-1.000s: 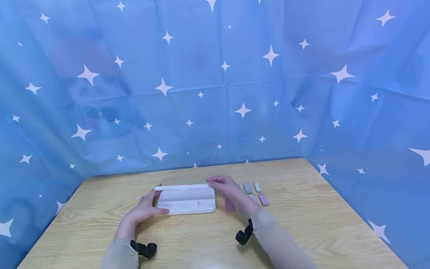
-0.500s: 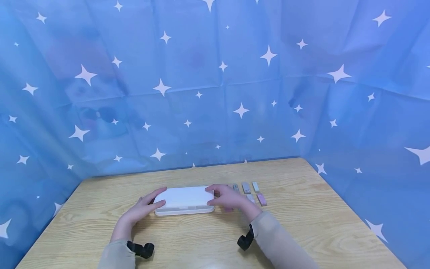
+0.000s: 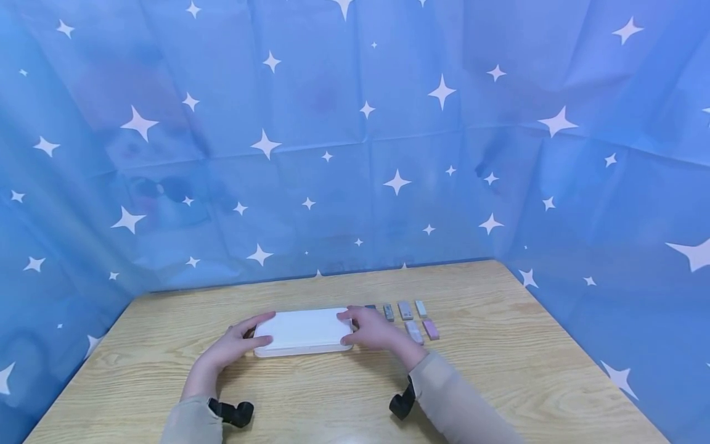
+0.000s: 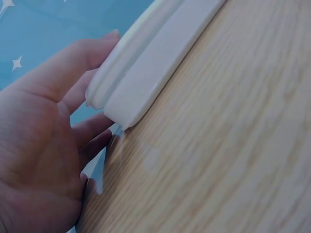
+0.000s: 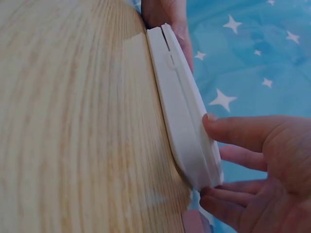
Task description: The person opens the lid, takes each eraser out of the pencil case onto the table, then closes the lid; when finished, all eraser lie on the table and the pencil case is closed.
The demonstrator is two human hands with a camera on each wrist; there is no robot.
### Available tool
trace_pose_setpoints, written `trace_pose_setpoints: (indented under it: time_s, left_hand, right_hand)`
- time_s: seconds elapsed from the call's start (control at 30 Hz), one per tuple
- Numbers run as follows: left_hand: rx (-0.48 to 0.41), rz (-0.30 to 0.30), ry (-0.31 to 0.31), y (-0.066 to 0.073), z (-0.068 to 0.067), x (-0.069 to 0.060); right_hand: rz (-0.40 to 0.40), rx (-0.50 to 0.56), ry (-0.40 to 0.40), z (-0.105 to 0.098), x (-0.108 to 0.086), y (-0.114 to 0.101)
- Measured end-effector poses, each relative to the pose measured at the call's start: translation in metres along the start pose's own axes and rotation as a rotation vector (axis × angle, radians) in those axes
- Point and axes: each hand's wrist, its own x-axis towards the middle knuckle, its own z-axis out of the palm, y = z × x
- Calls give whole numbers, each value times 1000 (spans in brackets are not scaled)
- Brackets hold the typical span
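A white pencil case point(image 3: 304, 330) lies flat on the table with its lid down. My left hand point(image 3: 233, 342) holds its left end, thumb at the near edge and fingers reaching round to the far side. At the opposite end, my right hand point(image 3: 377, 330) grips the case in the same way. The left wrist view shows a narrow gap between lid and base on the case point(image 4: 160, 63). From the right wrist, the thin dark seam along the front of the case point(image 5: 182, 107) is visible, with my thumb against the lid.
Several small blocks in grey, pale blue and purple, among them a purple block point(image 3: 431, 328), lie just right of my right hand. The wooden table point(image 3: 310, 394) ends at a blue, star-printed curtain point(image 3: 327, 185) behind and at the sides.
The case's lid was raised at the back, then swung down towards me over the compartments. My right hand moved from the lid's upper corner down onto the case's right end.
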Motion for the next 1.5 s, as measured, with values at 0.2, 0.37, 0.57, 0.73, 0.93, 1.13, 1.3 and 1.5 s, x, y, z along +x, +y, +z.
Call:
trace_pose_setpoints:
  time_s: [0.2, 0.37, 0.57, 0.73, 0.93, 1.13, 1.3, 1.5]
  left_hand:
    - [42, 6, 16, 0, 0, 1]
    - [105, 50, 3, 2, -1, -1]
    - [137, 31, 12, 3, -1, -2]
    - [125, 39, 7, 3, -2, -2]
    - [127, 42, 18, -2, -3, -1]
    - [122, 57, 18, -5, -3, -1]
    - [112, 56, 23, -4, -3, -1]
    - [107, 48, 24, -4, -3, -1]
  right_hand:
    - [-14, -7, -3, 1, -1, -2]
    - [-13, 6, -4, 1, -1, -2]
    - [-33, 13, -5, 5, 0, 0]
    - [-45, 54, -3, 10, 4, 2]
    - [-34, 44, 5, 13, 8, 2]
    - [-32, 34, 8, 13, 8, 1]
    - [-31, 39, 9, 13, 8, 1]
    - [-24, 51, 9, 13, 8, 0]
